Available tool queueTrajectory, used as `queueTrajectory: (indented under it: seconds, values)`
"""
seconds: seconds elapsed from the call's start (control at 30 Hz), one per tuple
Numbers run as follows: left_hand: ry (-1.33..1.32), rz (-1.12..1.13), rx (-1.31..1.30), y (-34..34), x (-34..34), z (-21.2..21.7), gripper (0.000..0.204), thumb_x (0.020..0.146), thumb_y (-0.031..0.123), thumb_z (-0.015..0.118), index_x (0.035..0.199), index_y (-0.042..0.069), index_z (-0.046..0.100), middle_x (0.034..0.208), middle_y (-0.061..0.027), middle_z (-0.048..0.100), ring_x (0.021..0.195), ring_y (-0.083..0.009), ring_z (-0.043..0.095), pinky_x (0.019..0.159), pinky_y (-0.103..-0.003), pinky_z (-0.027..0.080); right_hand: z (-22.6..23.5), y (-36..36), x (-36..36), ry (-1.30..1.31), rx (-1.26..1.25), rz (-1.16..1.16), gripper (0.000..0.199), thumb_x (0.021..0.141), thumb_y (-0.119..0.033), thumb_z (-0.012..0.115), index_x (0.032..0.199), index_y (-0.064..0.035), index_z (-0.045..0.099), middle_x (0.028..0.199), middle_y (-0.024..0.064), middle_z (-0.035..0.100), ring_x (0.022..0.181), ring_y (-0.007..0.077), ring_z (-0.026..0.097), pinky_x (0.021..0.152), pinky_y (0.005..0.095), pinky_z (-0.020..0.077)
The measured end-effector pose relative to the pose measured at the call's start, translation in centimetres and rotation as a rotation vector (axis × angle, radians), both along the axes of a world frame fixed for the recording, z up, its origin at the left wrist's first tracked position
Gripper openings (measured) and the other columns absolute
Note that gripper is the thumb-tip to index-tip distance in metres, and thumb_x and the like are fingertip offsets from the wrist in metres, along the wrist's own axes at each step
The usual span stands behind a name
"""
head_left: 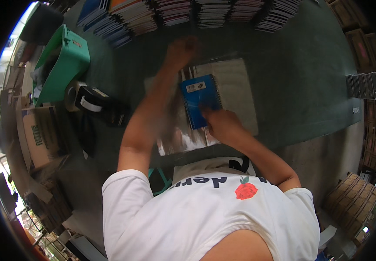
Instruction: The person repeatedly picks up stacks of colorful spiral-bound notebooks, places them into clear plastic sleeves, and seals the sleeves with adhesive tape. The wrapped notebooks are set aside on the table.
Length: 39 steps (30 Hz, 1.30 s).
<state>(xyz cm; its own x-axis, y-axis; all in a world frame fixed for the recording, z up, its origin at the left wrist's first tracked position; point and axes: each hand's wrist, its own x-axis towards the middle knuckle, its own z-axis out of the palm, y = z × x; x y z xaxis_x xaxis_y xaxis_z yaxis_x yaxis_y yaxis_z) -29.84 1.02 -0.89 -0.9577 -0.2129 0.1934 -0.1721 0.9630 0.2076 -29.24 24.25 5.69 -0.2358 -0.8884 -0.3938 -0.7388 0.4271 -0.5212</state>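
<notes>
A blue spiral-bound notebook (195,108) with a white label near its far end lies on clear, shiny plastic film (236,82) in the middle of the table. My right hand (225,125) rests at the notebook's near right edge. Its index finger reaches out over the cover, and the other fingers are partly curled and hard to see. Beyond the notebook's far left corner, my left hand (182,52) is above the dark table, smeared by motion. Its fingers cannot be made out.
Several stacks of notebooks (212,13) line the table's far edge. At left stand a green plastic bin (75,54), a black tape dispenser (101,104) and a cardboard box (42,135). A wrapped stack (364,86) sits at the right edge of the dark green table (301,87).
</notes>
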Motion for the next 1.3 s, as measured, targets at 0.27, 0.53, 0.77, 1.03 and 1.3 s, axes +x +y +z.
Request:
queueTrajectory:
  seconds: [0.27,0.53,0.77,1.03,1.3]
  values:
    - [-0.162,-0.325,0.773,-0.1,-3.7,-2.2,0.027,0.075,0.011,0.064,0.101,0.009,0.061,0.090,-0.0105,0.063,0.094,-0.0251,0.059,0.085,-0.036,0.046,-1.7,0.3,-1.6,0.183,-0.403,0.107,0.048,0.069,-0.010,0.068,0.115,-0.0071,0.054,0.128,0.0115,0.046,0.121,0.0281,0.040,0.099,0.0449,0.0314]
    - [-0.151,-0.458,0.526,-0.8,-2.5,-2.1,0.024,0.076,0.000,0.057,0.099,0.004,0.059,0.094,-0.0101,0.061,0.087,-0.0242,0.060,0.080,-0.035,0.049,-1.4,0.1,-2.0,0.132,-0.373,0.107,0.055,0.068,-0.009,0.070,0.119,-0.0077,0.050,0.130,0.0088,0.044,0.122,0.0289,0.040,0.099,0.0432,0.0328]
    - [-0.292,-0.272,0.557,-5.3,6.6,-1.7,0.020,0.073,0.001,0.061,0.093,0.007,0.060,0.087,-0.0080,0.061,0.083,-0.0199,0.059,0.072,-0.033,0.047,-1.7,0.2,-2.3,0.099,-0.403,0.099,0.054,0.069,-0.012,0.071,0.119,-0.0100,0.051,0.131,0.0074,0.044,0.120,0.0294,0.040,0.097,0.0436,0.0348]
    - [-0.230,0.093,0.806,-2.4,10.1,0.5,0.017,0.078,0.009,0.062,0.095,0.006,0.060,0.084,-0.0075,0.061,0.085,-0.0209,0.060,0.077,-0.031,0.046,-1.4,0.1,-2.6,0.137,-0.345,0.158,0.056,0.067,-0.014,0.072,0.118,-0.0093,0.051,0.129,0.0078,0.045,0.119,0.0288,0.041,0.096,0.0433,0.0358]
    - [0.150,0.490,1.668,3.2,15.4,2.4,0.032,0.080,0.020,0.064,0.106,0.003,0.057,0.089,-0.0070,0.062,0.084,-0.0194,0.060,0.078,-0.031,0.047,-1.9,0.3,-3.0,0.146,-0.370,0.178,0.059,0.069,-0.016,0.072,0.122,-0.0067,0.049,0.128,0.0090,0.043,0.119,0.0281,0.040,0.096,0.0457,0.0354]
